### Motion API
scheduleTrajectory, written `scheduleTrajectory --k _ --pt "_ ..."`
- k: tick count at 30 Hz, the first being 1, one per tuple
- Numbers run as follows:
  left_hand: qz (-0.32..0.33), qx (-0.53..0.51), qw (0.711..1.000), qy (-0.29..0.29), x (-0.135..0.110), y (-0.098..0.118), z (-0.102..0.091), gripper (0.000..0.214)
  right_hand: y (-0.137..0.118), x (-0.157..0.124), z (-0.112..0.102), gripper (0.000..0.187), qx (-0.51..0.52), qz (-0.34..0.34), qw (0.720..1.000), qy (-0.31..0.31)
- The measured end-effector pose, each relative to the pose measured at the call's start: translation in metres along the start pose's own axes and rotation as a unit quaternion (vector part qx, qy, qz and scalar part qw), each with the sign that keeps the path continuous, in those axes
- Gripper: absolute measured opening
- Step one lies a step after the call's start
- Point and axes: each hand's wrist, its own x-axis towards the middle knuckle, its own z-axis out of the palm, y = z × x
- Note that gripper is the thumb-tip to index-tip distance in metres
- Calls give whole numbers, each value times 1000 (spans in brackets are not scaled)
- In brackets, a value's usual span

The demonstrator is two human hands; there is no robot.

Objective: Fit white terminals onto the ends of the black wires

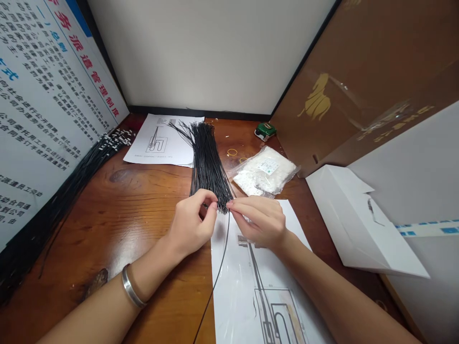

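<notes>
A thick bundle of thin black wires lies lengthwise on the wooden table, its near ends right at my fingertips. My right hand is closed in a pinch at the end of a single black wire, which curves down toward the bottom of the view. Just left of it, my left hand has thumb and forefinger brought together beside the bundle's near ends. Whatever sits between those left fingertips is too small to make out. Under my right hand lies a printed drawing sheet.
A plastic bag of white pieces lies right of the bundle, with a green tape measure behind it. More black wires with white connectors run along the left panel. Another drawing lies behind; a white box stands right.
</notes>
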Motion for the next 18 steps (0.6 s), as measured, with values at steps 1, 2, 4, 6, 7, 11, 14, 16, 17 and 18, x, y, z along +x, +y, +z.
scheduleTrajectory --k 1,2,4,6,7,11,14,16,17,18 --pt "-19 -28 999 -5 1 1 0 7 -2 1 0 25 -1 -7 1000 -6" --pt "-34 -55 998 -13 1 1 0 11 -3 2 0 24 1 -15 1000 -12" --pt "-59 -105 993 -22 4 1 1 17 -7 5 -1 23 3 -33 999 -26" --pt "-93 -162 982 -30 6 -1 2 21 -11 8 0 21 2 -52 998 -40" --pt "-114 -194 974 -39 8 -3 2 21 -13 9 0 20 0 -60 997 -49" --pt "-186 -307 929 -87 14 -8 2 17 -17 10 3 18 -5 -86 993 -84" --pt "-203 -333 915 -98 18 -9 0 14 -19 10 4 16 -2 -98 990 -106" --pt "-213 -346 909 -91 21 -8 -1 15 -19 9 4 16 2 -101 988 -115" --pt "-221 -357 904 -84 22 -8 -1 16 -19 9 5 17 5 -99 989 -113" --pt "-231 -370 896 -79 22 -8 -1 18 -18 8 5 18 10 -92 990 -104"
